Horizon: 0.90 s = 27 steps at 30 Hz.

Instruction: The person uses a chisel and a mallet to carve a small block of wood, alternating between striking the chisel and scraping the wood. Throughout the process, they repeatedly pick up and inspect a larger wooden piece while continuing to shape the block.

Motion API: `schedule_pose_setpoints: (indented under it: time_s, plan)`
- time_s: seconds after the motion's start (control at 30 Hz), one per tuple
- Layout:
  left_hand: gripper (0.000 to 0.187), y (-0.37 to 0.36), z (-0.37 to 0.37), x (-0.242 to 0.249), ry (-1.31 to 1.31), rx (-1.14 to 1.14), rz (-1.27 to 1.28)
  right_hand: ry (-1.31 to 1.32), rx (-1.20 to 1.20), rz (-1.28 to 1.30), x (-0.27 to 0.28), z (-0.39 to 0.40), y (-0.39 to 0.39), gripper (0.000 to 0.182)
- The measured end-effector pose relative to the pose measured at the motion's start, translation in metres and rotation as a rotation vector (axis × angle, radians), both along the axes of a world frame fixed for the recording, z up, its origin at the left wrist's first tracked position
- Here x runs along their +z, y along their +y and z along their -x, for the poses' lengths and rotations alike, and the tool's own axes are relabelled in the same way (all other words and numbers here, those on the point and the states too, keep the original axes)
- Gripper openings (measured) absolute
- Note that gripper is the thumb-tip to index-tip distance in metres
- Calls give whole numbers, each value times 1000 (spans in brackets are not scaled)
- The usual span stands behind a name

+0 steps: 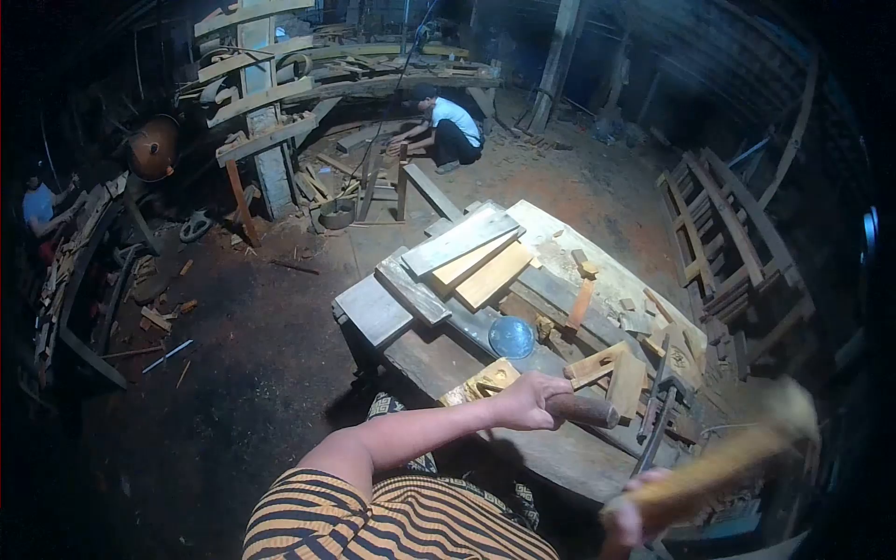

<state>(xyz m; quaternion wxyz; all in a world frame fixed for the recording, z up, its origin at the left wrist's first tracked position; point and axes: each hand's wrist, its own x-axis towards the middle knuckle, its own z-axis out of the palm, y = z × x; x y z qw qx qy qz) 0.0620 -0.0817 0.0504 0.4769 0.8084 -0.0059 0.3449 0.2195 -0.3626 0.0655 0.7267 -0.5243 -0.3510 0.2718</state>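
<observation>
My left hand [530,401] is wrapped round a chisel, whose thick brown wooden handle [586,410] sticks out to the right; its blade is hidden from view. Just beyond that hand, a yellowish wood piece with a carved hollow [493,375] lies at the near edge of the workbench [425,359]. At the lower right, my right hand [627,515] grips a wooden mallet [714,471], raised to the side and smeared by motion. The mallet's head is apart from the chisel handle.
Stacked boards [476,247], a round blue-grey tin [511,337], wood offcuts [611,369] and a metal bar clamp [665,411] crowd the bench. A person [453,126] squats on the floor beyond; another person [42,205] is at far left. A timber rack [728,224] stands right.
</observation>
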Motion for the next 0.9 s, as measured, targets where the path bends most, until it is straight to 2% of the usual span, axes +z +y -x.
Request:
schedule_pose_setpoints:
  time_s: [0.03,0.1,0.13,0.17,0.23,0.3,0.33,0.37,0.43,0.5,0.57,0.6,0.63,0.7,0.73,0.77,0.8,0.83,0.9]
  plan:
    - [25,2,-1,-4,5,12,-26,-486,-402,236,2,43,22,100]
    - [25,1,0,-4,19,13,-57,-227,-16,296,31,54,29,103]
    - [26,1,1,0,41,-17,0,-314,-88,230,32,46,27,104]
    - [26,-1,3,2,69,-47,64,-293,-237,99,45,50,28,96]
    - [28,0,4,2,74,-29,37,-385,-109,-272,35,36,6,79]
    - [30,-3,2,1,79,-35,11,-303,-55,-622,71,58,35,63]
    - [29,-3,1,1,69,-25,41,-198,-166,-452,61,52,19,58]
    - [29,-2,0,1,56,-15,67,-205,-187,-453,37,48,12,58]
    - [29,-1,-4,-5,46,-59,100,-707,-340,195,-13,37,12,88]
    - [29,2,-6,-17,62,-64,85,-619,-102,278,13,48,23,100]
    - [29,-3,-2,1,77,-68,54,-917,-272,241,19,30,5,110]
    - [28,-4,-1,2,109,-72,68,-605,-367,131,22,34,2,88]
    - [27,-6,0,1,140,-75,81,-141,-304,204,63,54,-1,77]
    - [27,-6,-3,-6,125,-73,111,-113,-207,-355,40,33,6,68]
    - [27,-5,-4,-6,92,-45,95,142,-93,-472,34,45,11,68]
    - [27,-4,-5,-5,56,-16,77,713,196,-723,13,36,20,78]
    - [27,-4,-5,-3,73,-9,92,35,86,-187,4,32,16,87]
    - [27,-2,-5,-3,74,-12,93,-623,-35,365,29,48,33,96]
    - [27,2,-3,-3,53,3,3,-498,-53,314,26,49,32,99]
